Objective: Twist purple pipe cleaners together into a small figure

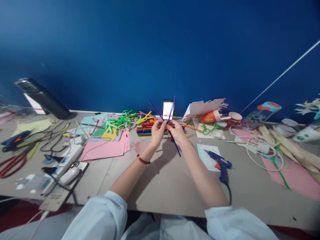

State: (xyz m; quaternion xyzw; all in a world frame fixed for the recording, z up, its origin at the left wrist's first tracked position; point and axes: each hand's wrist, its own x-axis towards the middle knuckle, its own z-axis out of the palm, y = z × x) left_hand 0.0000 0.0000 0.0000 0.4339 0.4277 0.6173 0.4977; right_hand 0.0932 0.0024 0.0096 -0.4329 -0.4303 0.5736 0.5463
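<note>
Purple pipe cleaners (176, 146) cross between my two hands, with ends sticking up to both sides and one end hanging down past my right hand. My left hand (158, 132) is closed, its fingertips pinching them near the crossing. Just beside it, my right hand (178, 132) also pinches them, fingers bent. The exact hold at the crossing is partly hidden by the fingers. Behind my hands, a bundle of coloured pipe cleaners (144, 130) lies on the table, and a phone with a lit screen (168, 110) stands against the blue wall.
A blue glue gun (220, 161) lies on white paper at right, its cable trailing forward. Pink paper sheets (105, 149) and green pipe-cleaner shapes (117, 123) sit at left. Farther left are a power strip (63, 168), red-handled scissors (12, 165) and a black bottle (45, 98).
</note>
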